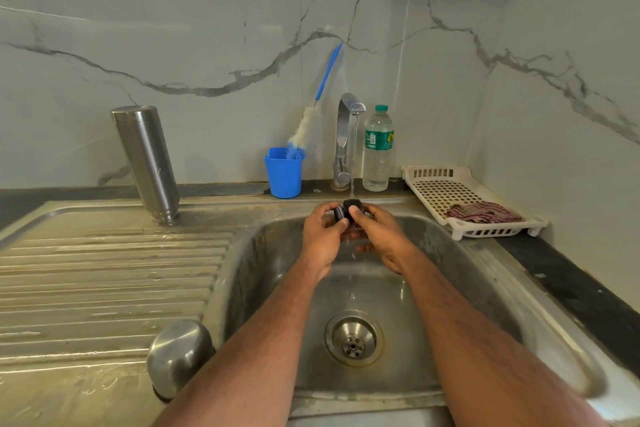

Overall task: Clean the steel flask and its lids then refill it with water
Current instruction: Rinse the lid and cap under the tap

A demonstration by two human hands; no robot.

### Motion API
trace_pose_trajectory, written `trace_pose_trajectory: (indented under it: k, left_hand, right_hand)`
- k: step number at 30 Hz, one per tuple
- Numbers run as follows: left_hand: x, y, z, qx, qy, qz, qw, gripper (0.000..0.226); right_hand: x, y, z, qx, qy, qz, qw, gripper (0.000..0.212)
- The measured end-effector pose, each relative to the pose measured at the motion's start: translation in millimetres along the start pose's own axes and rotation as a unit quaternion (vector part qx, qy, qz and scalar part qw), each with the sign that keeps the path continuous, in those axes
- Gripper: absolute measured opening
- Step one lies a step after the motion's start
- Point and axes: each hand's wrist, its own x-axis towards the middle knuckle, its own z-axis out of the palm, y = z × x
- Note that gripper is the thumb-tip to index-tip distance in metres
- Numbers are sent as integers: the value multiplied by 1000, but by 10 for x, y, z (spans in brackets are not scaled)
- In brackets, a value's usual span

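Black inner stopper lid (348, 210) held under the running tap stream (354, 152), over the sink basin (450, 274). Left hand (323, 236) has fingers curled round its left side, thumb on top; right hand (375, 236) pinches the right side, thumb tip on the front. Both grip it; whether it's one piece or two parts is too small to tell.

Steel flask (147, 163) stands upside down on the ribbed drainboard (104, 270), mouth down, leaning slightly, well apart from the hands. Looks already rinsed and left to drain, judging by position only. Steel outer cap (178, 355) sits dome up at the drainboard's near edge beside the basin; washed or not, can't tell.

Behind: faucet (344, 139), bottle brush (308, 125) in a blue cup (283, 173), plastic water bottle (377, 149) right of the faucet, white tray (436, 184) with a striped cloth (483, 212).

Progress guess: mid-task, lid rinse ongoing. Left: finish lids, refill flask, close it.
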Motion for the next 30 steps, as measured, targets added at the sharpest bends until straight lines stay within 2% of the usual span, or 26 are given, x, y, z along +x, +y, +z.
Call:
trace_pose_trajectory:
  k: [3,7,11,18,21,23,27,30]
  left_hand:
    - [-10,28,17,-17,-6,-11,1000,37]
    - [-3,1,-2,7,-3,-26,1000,26]
    - [-23,7,10,16,-37,-42,998,24]
    - [24,-9,23,48,23,-15,998,18]
    - [39,-15,0,72,22,12,997,20]
    - [44,-33,-24,92,12,37,995,20]
    - [20,-24,-36,118,4,60,991,21]
    - [22,-28,-30,97,11,39,994,20]
  right_hand:
    - [19,-15,-23,-6,19,-17,1000,30]
    - [41,18,-38,16,0,-28,999,32]
    - [94,35,-42,39,-5,-54,998,40]
    - [23,3,-18,4,-32,-96,995,44]
    - [24,-19,34,-56,-38,-81,994,50]
    - [38,-36,41,-51,-37,-58,996,58]
    - [53,-42,42,-27,-28,-36,999,44]
    - [66,2,22,-33,-14,-43,998,28]
